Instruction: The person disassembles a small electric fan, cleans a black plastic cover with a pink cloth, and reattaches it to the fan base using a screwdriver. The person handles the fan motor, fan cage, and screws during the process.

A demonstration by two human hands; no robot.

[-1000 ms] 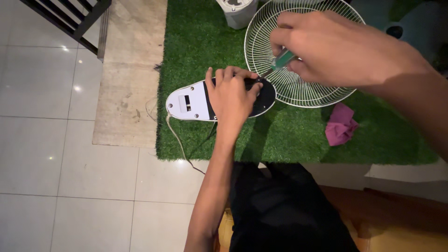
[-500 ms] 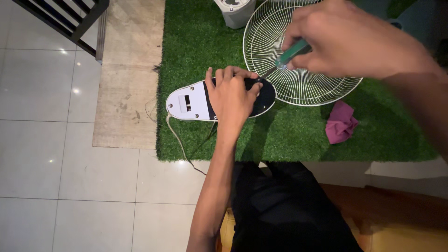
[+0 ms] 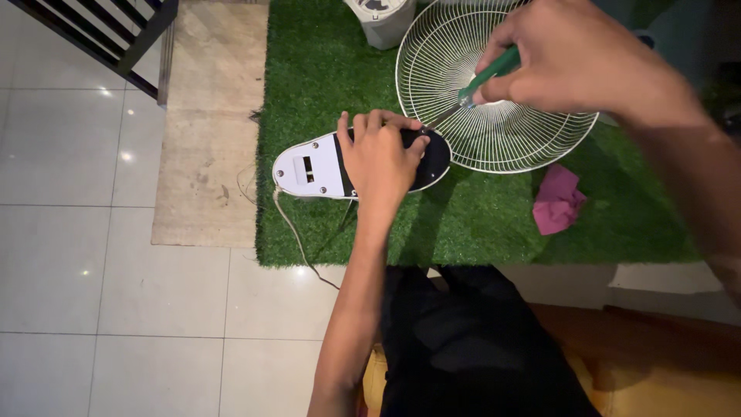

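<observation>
Right now my left hand (image 3: 380, 158) lies flat on the base (image 3: 324, 166), fingers spread over its dark half and pressing it into the turf (image 3: 478, 224). My right hand (image 3: 575, 58), up at about one o'clock from the left, is closed in a pinch round the green handle of a screwdriver (image 3: 482, 81); its shaft slants down toward eight o'clock, and the tip seems to meet the base just past my left fingertips, though I cannot see the tip itself, nor any screw head under it.

To do this well, I judge the driver should stand nearer square to the base than it does now, since a slanted tip is apt to slip out and scar the plastic. I would keep my left palm bearing down so the base cannot spin, and keep those fingertips clear of the tip's line. Pressure first, then slow turns from the wrist.

Round about: the base lies on the turf with its white end pointing to nine o'clock, a cord (image 3: 297, 239) trailing off toward six. A wire grille (image 3: 494, 135) lies just beside the base at two o'clock, under my right hand. A pink cloth (image 3: 557, 202) sits at four o'clock, well apart, and a mat (image 3: 208, 131) lies at nine.
</observation>
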